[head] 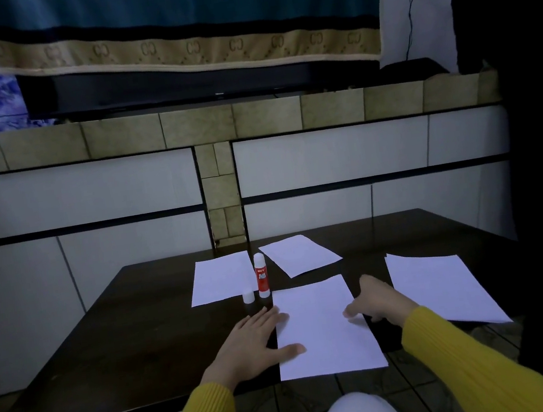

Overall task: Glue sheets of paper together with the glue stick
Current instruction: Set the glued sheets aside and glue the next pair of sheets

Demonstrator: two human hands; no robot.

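Hands on a white paper sheet at the near edge of a dark table.

Far left sheet (220, 278) lies flat on the table (126, 346), and just beside it a small white cap (248, 297) stands next to the upright red and white glue stick (261, 275). Left hand (250, 345) is open, fingers straight, flat on the left edge of the near sheet (324, 330). Behind, another sheet (299, 254) lies turned at an angle. Right hand (377, 299) touches the right edge of the near sheet with fingers bent; I cannot tell if it pinches the paper. Far right sheet (443, 290) hangs over the table edge.
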